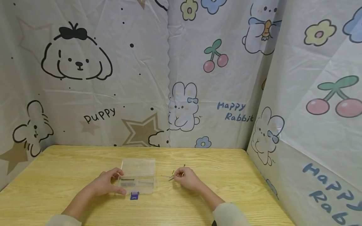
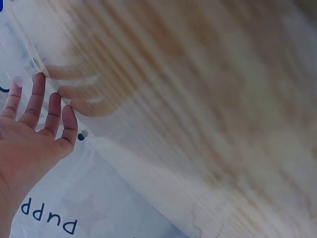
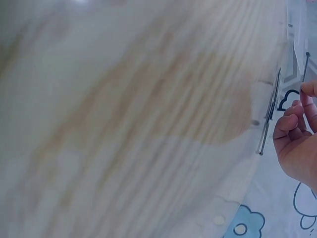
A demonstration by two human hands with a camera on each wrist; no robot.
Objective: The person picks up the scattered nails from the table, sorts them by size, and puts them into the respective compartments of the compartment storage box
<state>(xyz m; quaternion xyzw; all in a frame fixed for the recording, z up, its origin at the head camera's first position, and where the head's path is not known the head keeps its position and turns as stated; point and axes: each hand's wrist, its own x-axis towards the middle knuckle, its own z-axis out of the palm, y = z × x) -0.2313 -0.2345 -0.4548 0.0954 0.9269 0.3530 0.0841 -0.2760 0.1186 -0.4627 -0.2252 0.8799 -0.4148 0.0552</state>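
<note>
A clear plastic box [image 1: 138,168] lies with its lid raised back; its front half has compartments, one with a dark strip-like content [image 1: 128,180]. A blue-purple tab [image 1: 134,196] sticks out at its front edge. My left hand [image 1: 106,183] rests at the box's left side, thumb near the front corner, the other fingers at the side; in the left wrist view those fingers are extended against the tabletop. To the right of the box, my right hand [image 1: 186,179] pinches a thin metal nail [image 3: 306,63] between thumb and fingertips. Several similar nails [image 3: 270,111] lie beside that hand.
The wood-grain table [image 1: 220,169] runs back to a printed cloth [image 1: 141,94] hanging behind it. More printed cloth [image 1: 316,135] hangs along the right side.
</note>
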